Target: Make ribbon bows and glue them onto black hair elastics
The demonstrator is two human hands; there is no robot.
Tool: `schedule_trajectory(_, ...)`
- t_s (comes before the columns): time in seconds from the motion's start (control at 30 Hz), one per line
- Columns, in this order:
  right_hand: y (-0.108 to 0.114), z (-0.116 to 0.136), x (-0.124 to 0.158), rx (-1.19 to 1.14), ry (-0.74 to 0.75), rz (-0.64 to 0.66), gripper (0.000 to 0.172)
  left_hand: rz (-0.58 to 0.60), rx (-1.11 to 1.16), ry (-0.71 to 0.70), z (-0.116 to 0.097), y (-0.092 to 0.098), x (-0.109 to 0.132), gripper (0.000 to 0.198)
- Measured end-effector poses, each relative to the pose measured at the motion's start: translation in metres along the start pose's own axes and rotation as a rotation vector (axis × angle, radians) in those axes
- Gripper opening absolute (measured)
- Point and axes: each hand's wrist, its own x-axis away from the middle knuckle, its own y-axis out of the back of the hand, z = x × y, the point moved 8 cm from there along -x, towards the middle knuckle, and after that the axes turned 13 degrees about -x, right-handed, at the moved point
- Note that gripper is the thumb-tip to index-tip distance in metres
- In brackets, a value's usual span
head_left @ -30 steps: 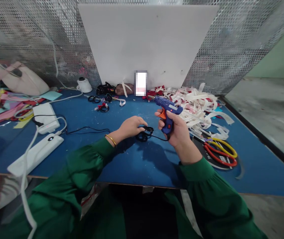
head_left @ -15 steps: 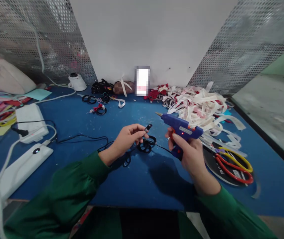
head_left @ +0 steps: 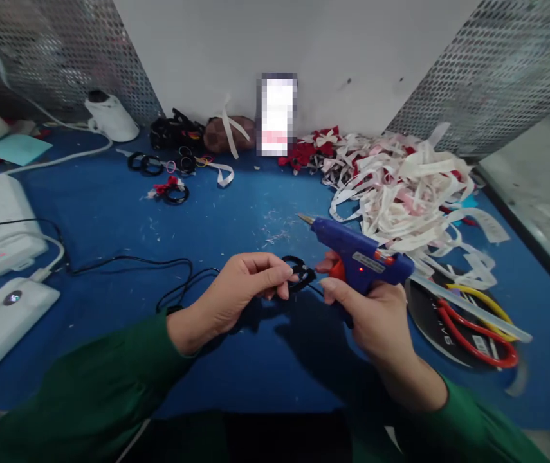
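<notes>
My left hand (head_left: 248,280) is closed in a pinch, thumb against the fingers, at the near edge of a looped black hair tie (head_left: 303,280). The fingers hide the pinched part, and a small pale spot shows on the tie. My right hand (head_left: 375,315) grips a blue glue gun (head_left: 352,247) by its handle, fingers at the orange trigger. A red light glows on its side. The metal nozzle points left and away, above the table and apart from the hair tie. A clear glue stick (head_left: 472,307) sticks out of the gun's rear.
White ribbon strips (head_left: 410,186) and red bows (head_left: 311,148) are heaped at the back right. Red-and-yellow-handled scissors (head_left: 480,334) lie on a black disc (head_left: 424,315). A lit phone (head_left: 277,116) leans on the back panel. A power bank (head_left: 9,328) and cords are at left.
My view has tilted down and come closer. The small black piece that stuck up from my left fingertips is now lowered or hidden. The glue gun stays in my right hand, nozzle still pointing left.
</notes>
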Motion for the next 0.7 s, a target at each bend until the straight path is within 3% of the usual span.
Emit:
schedule_trajectory(0.13,-0.009,-0.008,0.002,-0.018,-0.121,0.089,0.018,0.058,-0.065,-0.021,0.0,-0.007,0.002,0.022)
schedule_trajectory(0.33,-0.006,-0.019,0.002,-0.225,-0.225,0.024,0.023,0.128,-0.016,-0.08,-0.005,-0.014,0.005,0.038)
schedule_trajectory(0.5,-0.008,-0.028,0.004,-0.429,-0.325,0.022,0.029,0.164,-0.01,-0.116,-0.008,-0.021,0.007,0.02)
schedule_trajectory(0.7,-0.009,-0.028,0.004,-0.358,-0.284,0.037,0.028,0.099,-0.065,-0.126,-0.012,-0.02,0.011,0.007)
